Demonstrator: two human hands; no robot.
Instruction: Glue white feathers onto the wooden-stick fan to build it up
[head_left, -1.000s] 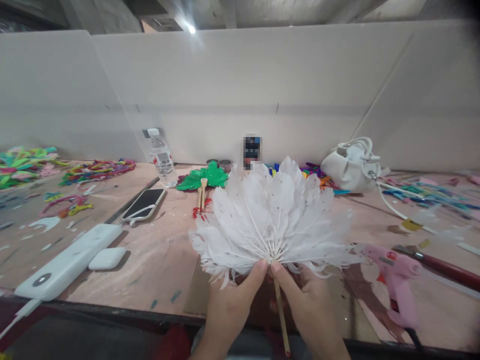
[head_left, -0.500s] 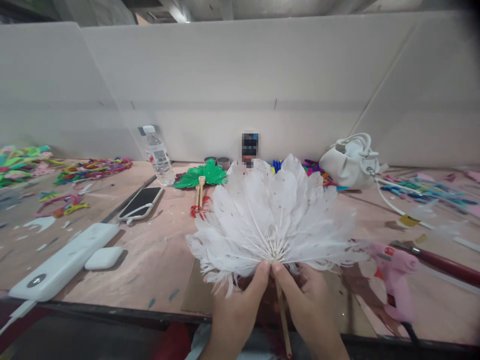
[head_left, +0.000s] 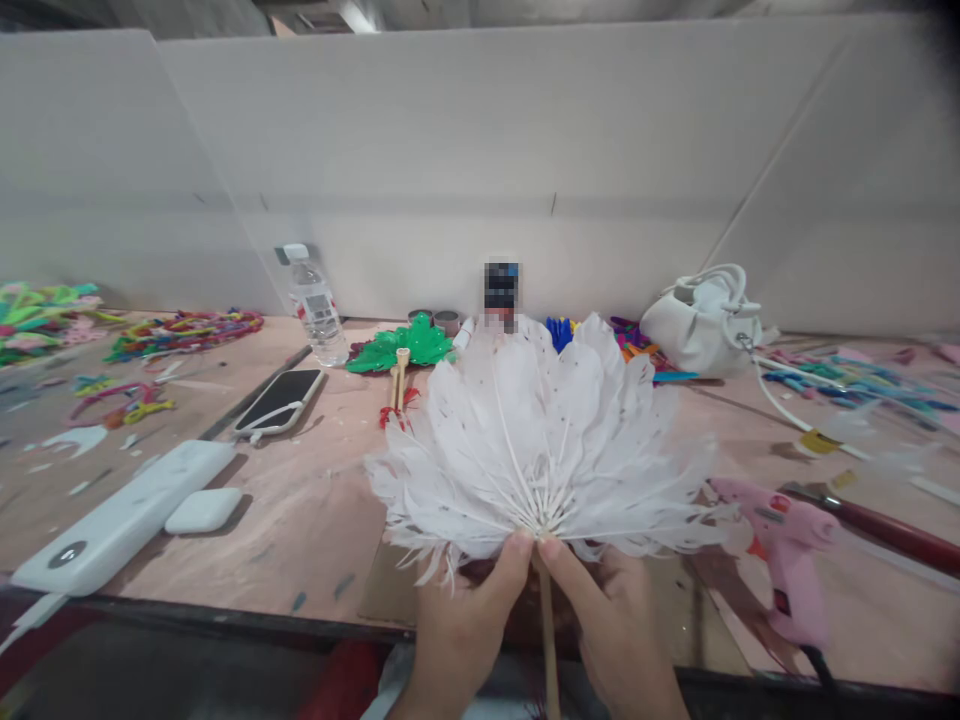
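A white feather fan with small dark specks is spread wide in front of me, its thin stick handle pointing down toward my lap. My left hand pinches the base of the feathers from the left, thumb on top. From the right, my right hand grips the same base, so both thumbs meet where the quills come together. The other fingers are tucked behind the feathers and largely hidden. Beneath the fan lies a brown board.
Right of the fan lie a pink glue gun and a red-handled tool. A white handbag, water bottle and green feather fan stand or lie behind. At left are a phone, power bank and white case.
The fan's handle has swung left at its lower end and now hangs nearly straight down. Both hands have shifted slightly left and keep their hold.
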